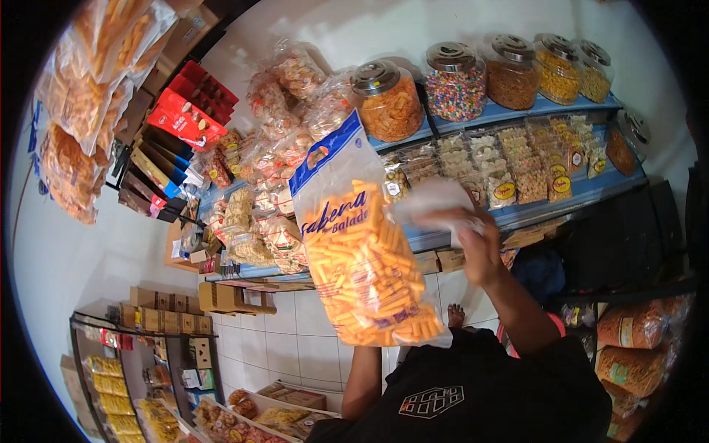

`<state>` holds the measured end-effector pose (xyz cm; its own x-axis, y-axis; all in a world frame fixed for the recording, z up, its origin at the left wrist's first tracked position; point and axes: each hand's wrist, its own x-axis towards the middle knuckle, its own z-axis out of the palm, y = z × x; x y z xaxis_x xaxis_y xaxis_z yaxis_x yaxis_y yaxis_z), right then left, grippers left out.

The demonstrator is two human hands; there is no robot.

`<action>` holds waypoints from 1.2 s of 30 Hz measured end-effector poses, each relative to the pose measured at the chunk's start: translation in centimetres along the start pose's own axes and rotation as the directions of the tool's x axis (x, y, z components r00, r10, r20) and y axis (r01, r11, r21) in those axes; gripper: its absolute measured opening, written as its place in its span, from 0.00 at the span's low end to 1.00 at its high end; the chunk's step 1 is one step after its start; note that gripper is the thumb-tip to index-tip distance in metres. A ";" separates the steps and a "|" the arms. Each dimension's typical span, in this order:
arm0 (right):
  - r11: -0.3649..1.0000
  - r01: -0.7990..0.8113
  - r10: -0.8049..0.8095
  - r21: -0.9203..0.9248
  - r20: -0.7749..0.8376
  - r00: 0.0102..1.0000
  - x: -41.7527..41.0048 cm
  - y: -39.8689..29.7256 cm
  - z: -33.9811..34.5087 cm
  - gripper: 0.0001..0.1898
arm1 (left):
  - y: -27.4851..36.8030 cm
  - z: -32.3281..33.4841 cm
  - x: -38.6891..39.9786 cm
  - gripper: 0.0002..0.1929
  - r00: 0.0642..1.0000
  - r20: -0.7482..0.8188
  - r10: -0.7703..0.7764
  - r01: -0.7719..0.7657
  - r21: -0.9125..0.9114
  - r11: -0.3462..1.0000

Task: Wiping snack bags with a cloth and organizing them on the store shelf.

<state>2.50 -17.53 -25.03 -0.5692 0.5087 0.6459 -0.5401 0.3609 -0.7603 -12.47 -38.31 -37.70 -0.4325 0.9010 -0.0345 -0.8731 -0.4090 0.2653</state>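
A large clear plastic bag of orange snack sticks with a blue top band is held up in front of me, tilted. My left forearm rises behind its lower end; the left hand itself is hidden by the bag, which it supports from behind. The bag bears blue writing and has a handle cut-out in its band. To the right of the bag, my right hand grips a white cloth, blurred and close to the bag's right edge.
A blue shelf behind carries snack packets and lidded jars. Bagged crackers are heaped at its left. Snack bags hang at upper left. A lower rack and a cardboard box stand lower left.
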 end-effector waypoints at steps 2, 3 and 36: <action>0.997 -0.060 0.061 -0.039 0.021 0.998 2.4 0.4 0.4 0.23 | -0.7 -0.3 -0.8 0.41 0.999 -0.014 -0.039 0.039 0.033 0.999; 0.991 -0.112 0.117 -0.071 0.067 0.991 2.9 0.5 0.9 0.23 | -0.6 0.5 1.8 0.41 0.999 -0.022 -0.050 0.051 0.047 0.998; 0.979 -0.198 0.186 0.056 0.176 0.967 1.8 0.5 0.4 0.24 | -1.2 -1.4 -2.5 0.42 0.994 -0.098 -0.057 0.087 0.337 0.937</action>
<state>0.95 -16.74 -24.21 -0.7596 0.4215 0.4954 -0.4502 0.2089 -0.8681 -10.65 -40.22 -39.29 -0.4023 0.9042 -0.1437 -0.7801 -0.2564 0.5707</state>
